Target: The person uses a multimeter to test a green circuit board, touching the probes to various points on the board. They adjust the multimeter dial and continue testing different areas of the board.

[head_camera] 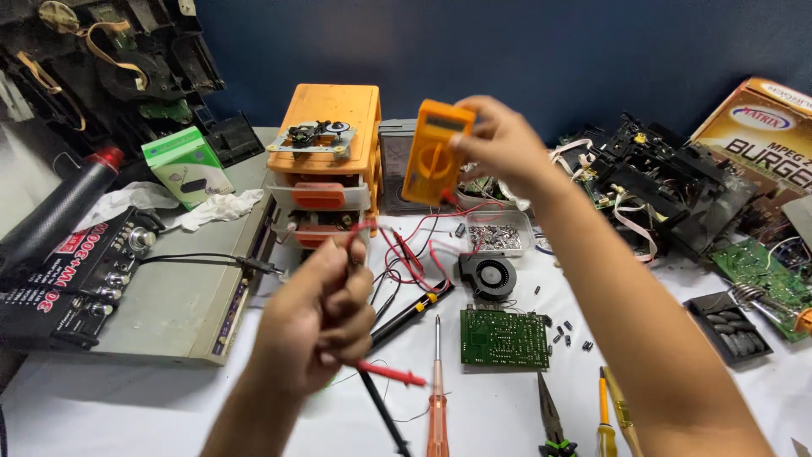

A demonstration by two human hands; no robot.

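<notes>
Hands are raised above a white table (152,415) full of electronic parts. The right hand (499,140) holds an orange multimeter (436,152) upright in the air, with fingers closed around its right edge, just in front of a small orange drawer cabinet (331,127). The left hand (326,313) is nearer to the camera and its fingers are curled tight around the red and black test leads (406,254); the red probe (391,374) and the black probe (385,415) stick out below the fist. The wires run from this hand up to the multimeter.

On the table below lie a green circuit board (505,338), a black fan (488,275) and a clear plastic box (499,233) with small metal parts. Near the front edge are an orange screwdriver (437,398) and pliers (554,423). At the left stands a grey flat device (169,296).
</notes>
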